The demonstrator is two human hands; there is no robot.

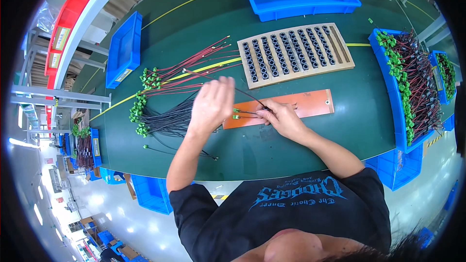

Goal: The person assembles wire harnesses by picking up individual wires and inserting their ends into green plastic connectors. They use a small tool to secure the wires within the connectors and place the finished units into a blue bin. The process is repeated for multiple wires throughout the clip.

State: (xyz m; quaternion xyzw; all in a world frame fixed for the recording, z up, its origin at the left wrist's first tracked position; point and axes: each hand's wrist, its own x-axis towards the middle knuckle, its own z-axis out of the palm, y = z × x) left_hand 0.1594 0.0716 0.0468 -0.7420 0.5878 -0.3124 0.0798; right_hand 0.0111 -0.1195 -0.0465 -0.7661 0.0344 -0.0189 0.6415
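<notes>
My left hand (211, 104) is raised over the wires, fingers bent together across a dark cable and slightly blurred. The cable's tip (185, 71) sticks out beyond that hand on the left. My right hand (282, 118) pinches the same black cable (253, 98) near its other part, over an orange strip (308, 103). Two green connectors (236, 113) on short dark leads reach left from the right fingertips. Beside my left hand lies a fanned bundle of black cables (170, 119) with green connectors (139, 111). Farther back are red wires (194, 57), also with green connectors.
A wooden rack (302, 72) with rows of black ring-shaped parts lies behind the orange strip. Blue trays stand at the back (301, 7) and left (115, 63). A blue bin (388, 82) of green-ended wires sits at the right. The green table (281, 157) carries yellow lines.
</notes>
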